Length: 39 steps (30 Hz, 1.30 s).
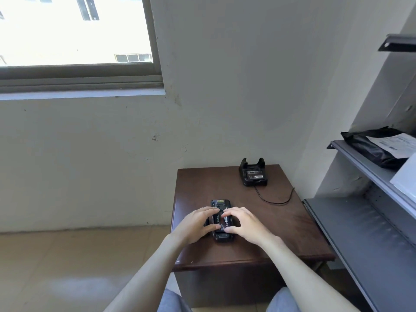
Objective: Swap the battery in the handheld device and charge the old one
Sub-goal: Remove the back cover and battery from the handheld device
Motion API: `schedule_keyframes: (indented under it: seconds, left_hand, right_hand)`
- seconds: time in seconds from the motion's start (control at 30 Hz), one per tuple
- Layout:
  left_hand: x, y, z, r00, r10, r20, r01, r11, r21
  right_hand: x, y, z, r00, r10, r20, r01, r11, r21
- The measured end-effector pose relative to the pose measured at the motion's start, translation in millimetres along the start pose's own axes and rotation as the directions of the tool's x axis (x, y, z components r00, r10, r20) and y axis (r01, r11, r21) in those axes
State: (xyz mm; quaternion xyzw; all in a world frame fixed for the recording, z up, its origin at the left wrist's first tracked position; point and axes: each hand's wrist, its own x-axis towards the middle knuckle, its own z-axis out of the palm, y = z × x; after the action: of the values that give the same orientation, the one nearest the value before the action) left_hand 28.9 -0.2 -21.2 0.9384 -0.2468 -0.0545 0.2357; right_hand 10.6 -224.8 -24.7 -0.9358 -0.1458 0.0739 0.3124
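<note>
Brown desk (292, 233): charging cradle (253, 173) at far edge, battery seated. Handheld device (220, 219) face-down mid-desk, toward left edge. Left hand (198, 224) grips its left side; right hand (244, 224) fingertips press its exposed battery (222, 220).

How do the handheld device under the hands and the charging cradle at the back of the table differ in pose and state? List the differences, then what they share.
1. The handheld device lies flat, back up; the charging cradle stands upright.
2. Both hands, left hand and right hand, touch the device; nothing touches the cradle.
3. A cable runs from the cradle; none shows at the device.

Shared: both are black, on the brown table.
</note>
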Motion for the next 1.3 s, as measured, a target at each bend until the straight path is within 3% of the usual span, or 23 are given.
schedule_keyframes:
  seconds: [0.23,0.57,0.77,1.03,1.2,1.3]
  left_hand:
    - [6,7,6,0.999,0.010,0.049,-0.011,1.000,0.002]
    - [14,2,10,0.997,-0.013,0.072,0.015,1.000,-0.023]
    - [20,4,6,0.992,-0.016,0.123,0.017,1.000,-0.009]
    - [30,8,-1,0.993,0.001,0.119,-0.001,1.000,0.002]
    - [29,10,-2,0.993,-0.024,0.114,0.030,0.999,-0.043]
    - [28,12,-4,0.994,-0.028,0.109,0.034,0.998,-0.059]
  right_hand:
    - [-4,-2,-4,1.000,-0.001,-0.001,0.001,0.998,-0.068]
    - [-4,-4,-3,0.976,-0.214,-0.034,0.192,0.927,-0.323]
    - [-7,-6,-7,0.975,-0.220,-0.026,0.199,0.922,-0.334]
    - [-7,-7,-8,0.993,-0.116,0.027,0.119,0.970,-0.213]
    - [-11,-10,-9,1.000,0.018,0.003,-0.018,0.998,0.061]
    - [-7,-8,-5,0.990,0.102,-0.102,-0.083,0.981,0.177]
